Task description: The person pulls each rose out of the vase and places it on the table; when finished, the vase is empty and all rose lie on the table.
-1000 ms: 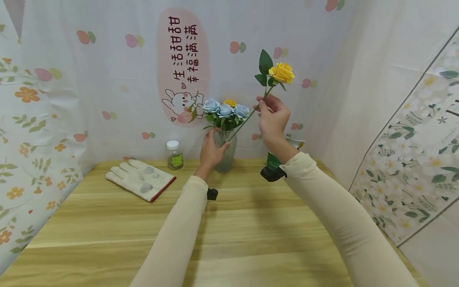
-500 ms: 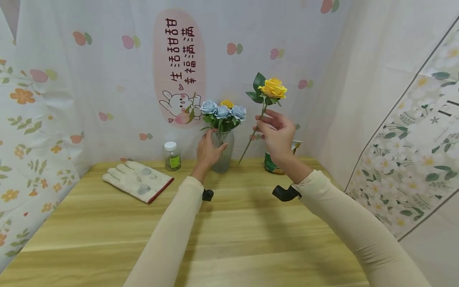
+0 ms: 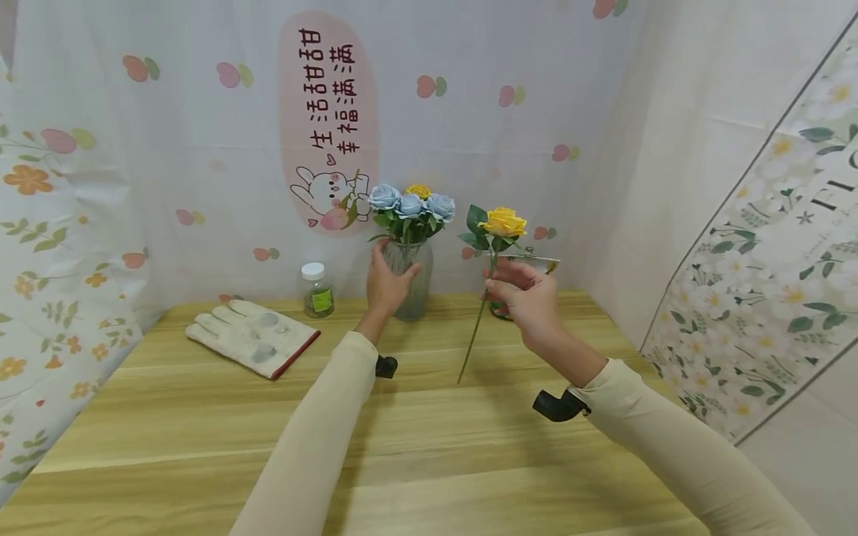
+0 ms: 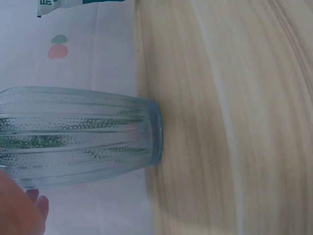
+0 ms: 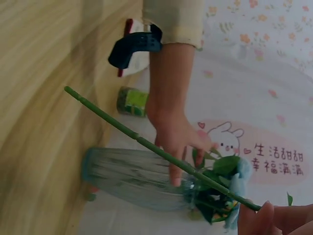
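At the back of the table stands a ribbed glass vase (image 3: 421,290), upright, with several light-blue roses (image 3: 410,205) and a small yellow flower (image 3: 419,191) in it. My left hand (image 3: 389,286) holds the vase by its upper left side, thumb in front; some fingers are hidden behind the glass. To the right, my right hand (image 3: 536,309) pinches a yellow rose (image 3: 503,223) by its upper stem. The bloom points up, and the bare green stem (image 5: 137,139) slants down, apart from the vase, its cut end above the table.
A white glove (image 3: 255,335) with red trim lies left of the vase. Beside it stands a small white-capped jar (image 3: 318,294). Behind my right hand is a partly hidden pouch (image 3: 539,263). A printed cloth (image 3: 456,134) hangs behind the table.
My right hand has drawn the yellow rose down and nearer to me, its stem moving away from the vase and its bloom sinking lower. The left hand stays at the vase.
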`<state>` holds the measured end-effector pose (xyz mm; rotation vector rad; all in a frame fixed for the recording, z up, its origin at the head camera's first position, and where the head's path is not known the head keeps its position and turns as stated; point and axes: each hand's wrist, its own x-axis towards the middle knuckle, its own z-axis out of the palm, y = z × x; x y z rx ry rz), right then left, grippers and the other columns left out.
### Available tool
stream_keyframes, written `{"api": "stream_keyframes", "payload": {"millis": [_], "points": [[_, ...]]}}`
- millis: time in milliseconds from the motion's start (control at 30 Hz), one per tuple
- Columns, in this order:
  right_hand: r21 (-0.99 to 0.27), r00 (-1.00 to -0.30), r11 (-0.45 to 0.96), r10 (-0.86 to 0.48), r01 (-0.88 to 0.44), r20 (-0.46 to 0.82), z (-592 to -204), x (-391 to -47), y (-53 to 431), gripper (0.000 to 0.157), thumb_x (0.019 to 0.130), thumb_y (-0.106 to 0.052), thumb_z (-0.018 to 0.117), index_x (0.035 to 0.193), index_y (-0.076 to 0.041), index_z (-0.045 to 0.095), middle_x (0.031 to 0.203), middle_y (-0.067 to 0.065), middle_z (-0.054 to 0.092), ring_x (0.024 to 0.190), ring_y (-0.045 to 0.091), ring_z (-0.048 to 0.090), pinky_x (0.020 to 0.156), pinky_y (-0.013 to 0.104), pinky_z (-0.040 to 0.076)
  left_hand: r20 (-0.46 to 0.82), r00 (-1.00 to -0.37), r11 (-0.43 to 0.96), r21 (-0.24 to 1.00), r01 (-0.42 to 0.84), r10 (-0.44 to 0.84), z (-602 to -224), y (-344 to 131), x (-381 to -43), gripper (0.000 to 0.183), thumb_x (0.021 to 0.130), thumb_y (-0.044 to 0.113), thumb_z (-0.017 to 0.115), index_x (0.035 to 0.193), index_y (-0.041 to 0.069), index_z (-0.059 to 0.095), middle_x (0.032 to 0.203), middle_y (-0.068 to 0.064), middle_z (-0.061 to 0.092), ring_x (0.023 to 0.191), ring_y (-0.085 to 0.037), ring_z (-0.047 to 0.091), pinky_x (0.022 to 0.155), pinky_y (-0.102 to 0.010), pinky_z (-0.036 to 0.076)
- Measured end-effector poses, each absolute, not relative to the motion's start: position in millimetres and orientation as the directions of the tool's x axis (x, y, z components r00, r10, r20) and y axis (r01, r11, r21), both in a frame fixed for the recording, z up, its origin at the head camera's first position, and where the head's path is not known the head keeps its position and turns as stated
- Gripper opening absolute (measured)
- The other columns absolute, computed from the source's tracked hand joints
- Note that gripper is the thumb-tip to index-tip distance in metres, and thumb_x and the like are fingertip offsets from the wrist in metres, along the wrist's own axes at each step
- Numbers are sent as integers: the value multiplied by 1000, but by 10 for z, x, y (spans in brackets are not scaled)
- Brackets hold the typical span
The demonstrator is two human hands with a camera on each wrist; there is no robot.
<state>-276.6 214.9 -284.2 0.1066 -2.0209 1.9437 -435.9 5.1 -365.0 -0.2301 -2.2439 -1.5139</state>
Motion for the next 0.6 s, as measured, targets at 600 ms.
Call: {"api": "stream_keyframes", "payload": {"millis": [600], "points": [[-988, -987, 138, 130, -73, 91, -3283, -2681, 2477, 42, 92, -4, 69, 133, 2, 57, 90, -12, 73, 71, 12, 73, 52, 24, 51, 301, -951, 425, 872, 244, -71, -3634, 66, -4444, 97, 83, 55, 74, 154, 19, 19, 157, -14, 30, 139, -38, 37, 105, -60, 34]]}}
